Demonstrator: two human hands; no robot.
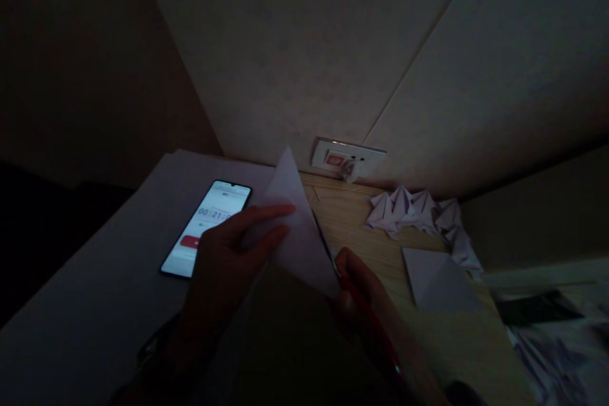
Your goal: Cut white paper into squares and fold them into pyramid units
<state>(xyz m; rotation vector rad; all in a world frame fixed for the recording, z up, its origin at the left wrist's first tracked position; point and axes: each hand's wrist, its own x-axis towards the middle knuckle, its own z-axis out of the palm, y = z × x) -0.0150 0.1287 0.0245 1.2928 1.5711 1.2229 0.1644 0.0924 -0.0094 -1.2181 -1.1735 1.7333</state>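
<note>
The scene is very dim. My left hand (233, 247) pinches a folded white paper triangle (297, 235) and holds it up over the wooden desk (352, 222). My right hand (361, 285) grips red-handled scissors (366, 311); their thin dark blade (323, 242) runs along the triangle's right edge. A large pale sheet (95, 292) covers the left of the desk, under my left arm.
A phone (207, 228) with a lit timer screen lies on the pale sheet at left. Folded paper pieces (419, 212) are heaped at the back right beside a flat folded sheet (435, 279). A wall socket plate (347, 157) sits on the wall behind. Dark clutter (547, 317) lies at far right.
</note>
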